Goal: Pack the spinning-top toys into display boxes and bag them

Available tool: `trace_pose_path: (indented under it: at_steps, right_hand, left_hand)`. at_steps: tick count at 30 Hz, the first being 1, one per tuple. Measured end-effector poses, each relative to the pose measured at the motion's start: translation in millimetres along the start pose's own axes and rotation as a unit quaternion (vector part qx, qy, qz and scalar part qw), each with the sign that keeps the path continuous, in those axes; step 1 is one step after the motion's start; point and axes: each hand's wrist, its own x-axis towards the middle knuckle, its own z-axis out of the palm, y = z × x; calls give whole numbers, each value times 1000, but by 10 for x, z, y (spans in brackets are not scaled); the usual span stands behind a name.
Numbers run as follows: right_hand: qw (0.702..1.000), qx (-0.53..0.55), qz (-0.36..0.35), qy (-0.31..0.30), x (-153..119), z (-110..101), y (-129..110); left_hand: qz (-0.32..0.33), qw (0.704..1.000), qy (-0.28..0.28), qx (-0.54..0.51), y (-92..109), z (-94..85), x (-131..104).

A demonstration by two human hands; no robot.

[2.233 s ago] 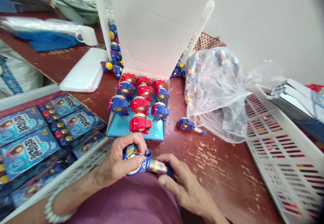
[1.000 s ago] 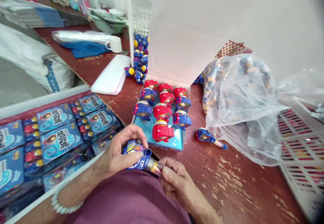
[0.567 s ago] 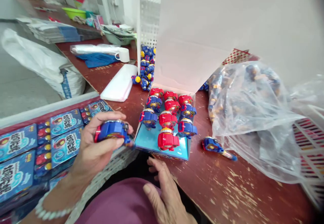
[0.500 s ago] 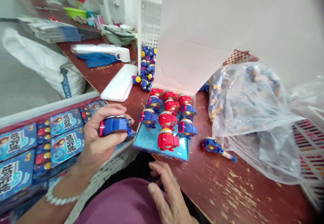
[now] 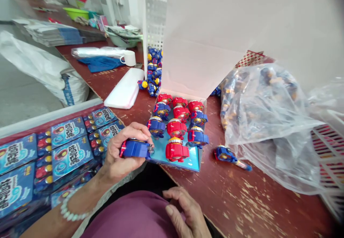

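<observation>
A blue toy point(image 5: 135, 148) is gripped between the thumb and fingers of my left hand point(image 5: 118, 159), beside the near left corner of an open display box point(image 5: 192, 154). Red toys point(image 5: 176, 150) and blue toys point(image 5: 197, 137) stand in rows inside that box, whose tall white lid is raised behind them. My right hand point(image 5: 188, 211) rests near my lap with its fingers apart and nothing in it. On the table to the right of the box lies another blue toy point(image 5: 225, 153) with a clear tube-like part attached.
Packed blue boxes point(image 5: 72, 157) fill a container at the left. A clear bag of toys point(image 5: 258, 101) lies at the right beside a white basket point(image 5: 330, 123). Behind are a white mug point(image 5: 129, 58), plastic sheets point(image 5: 125, 89) and a crate point(image 5: 156, 19) with blue toys.
My left hand has moved right with the blue toy, closer to the display box. My right hand has shifted slightly right and down. The view has turned a little.
</observation>
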Motion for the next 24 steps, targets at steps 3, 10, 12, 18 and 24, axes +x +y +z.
trace_pose_path:
  at_steps: [3, 10, 12, 18, 24]
  right_hand:
    - [999, 6, 21, 30, -2, -44, -58]
    - [997, -22, 19, 77, -81, -192, -94]
    - [995, -46, 20, 82, -87, -328, -81]
    - [906, -350, -34, 237, 197, -1161, 223]
    - [869, -471, 121, 93, 621, -1744, 537]
  left_hand:
    - [25, 999, -3, 35, -7, -8, 43]
    - [39, 985, -90, 145, -219, 7, 27]
    - [11, 983, -86, 164, -296, -30, 1]
    - [-95, 979, -65, 169, -278, -103, 38]
    - [-114, 929, -105, 335, -81, -99, 66]
